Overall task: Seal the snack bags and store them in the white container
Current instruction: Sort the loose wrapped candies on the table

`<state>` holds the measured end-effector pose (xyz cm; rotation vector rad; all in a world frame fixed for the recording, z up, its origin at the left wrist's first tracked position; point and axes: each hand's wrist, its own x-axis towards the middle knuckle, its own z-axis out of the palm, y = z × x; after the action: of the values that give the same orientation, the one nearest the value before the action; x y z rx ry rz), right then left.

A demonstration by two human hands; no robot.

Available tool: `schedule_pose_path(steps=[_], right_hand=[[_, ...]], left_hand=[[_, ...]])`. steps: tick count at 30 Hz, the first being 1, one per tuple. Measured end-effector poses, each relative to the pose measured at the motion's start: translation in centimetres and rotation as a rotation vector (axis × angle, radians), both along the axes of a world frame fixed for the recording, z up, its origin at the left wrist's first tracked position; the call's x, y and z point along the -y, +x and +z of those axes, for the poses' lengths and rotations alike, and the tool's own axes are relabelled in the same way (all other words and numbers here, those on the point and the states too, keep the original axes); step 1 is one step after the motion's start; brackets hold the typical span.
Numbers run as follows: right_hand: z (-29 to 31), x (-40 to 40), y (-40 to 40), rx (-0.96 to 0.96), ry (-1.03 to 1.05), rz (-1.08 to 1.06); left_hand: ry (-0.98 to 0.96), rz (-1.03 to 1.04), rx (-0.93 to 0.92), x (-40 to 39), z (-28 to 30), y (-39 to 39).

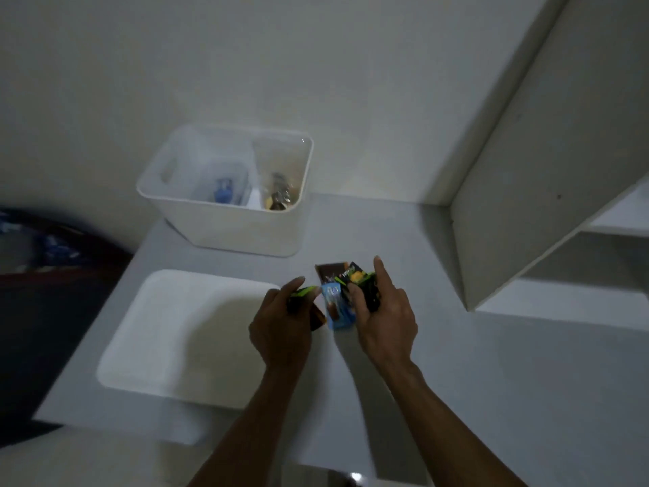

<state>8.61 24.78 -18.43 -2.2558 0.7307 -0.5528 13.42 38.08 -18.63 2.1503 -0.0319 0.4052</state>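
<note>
My left hand [281, 321] grips a small dark snack bag with a green edge [305, 293]. My right hand [382, 311] holds a black and green snack bag [358, 275], its index finger pointing up. Between the hands sits a blue snack bag [335, 305], and a dark brown packet [330, 272] shows behind it. The white container [224, 226] stands further back on the table, holding a clear bag with a blue item [224, 195] and another bag with brownish contents [279, 195].
A flat white lid or tray [168, 332] lies on the grey table [491, 381] to the left of my hands. White shelving [526, 205] rises at the right. A dark object [52, 275] lies beyond the table's left edge.
</note>
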Motion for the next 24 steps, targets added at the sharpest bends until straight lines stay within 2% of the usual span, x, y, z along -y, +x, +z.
schedule_pose_path(steps=[4,7,11,18,24], right_hand=[[6.0,-2.5,5.7,0.143,-0.03,0.031],[9.6,-4.5,10.5,0.175,0.012,0.04],[12.1,-7.1,16.4,0.146,0.022,0.068],[9.4,-8.6,24.2,-0.066,0.118,0.022],[6.5,-8.6,25.8,-0.179,0.114,-0.046]], left_hand=[[-0.04,0.057,0.173,-1.9,6.6,5.4],[-0.135,0.091,0.148,-3.9,10.7,9.9],[-0.144,0.062,0.094,-5.7,13.4,16.6],[-0.001,-0.022,-0.067,-5.5,10.4,25.2],[0.11,-0.166,-0.244,-4.7,6.6,27.5]])
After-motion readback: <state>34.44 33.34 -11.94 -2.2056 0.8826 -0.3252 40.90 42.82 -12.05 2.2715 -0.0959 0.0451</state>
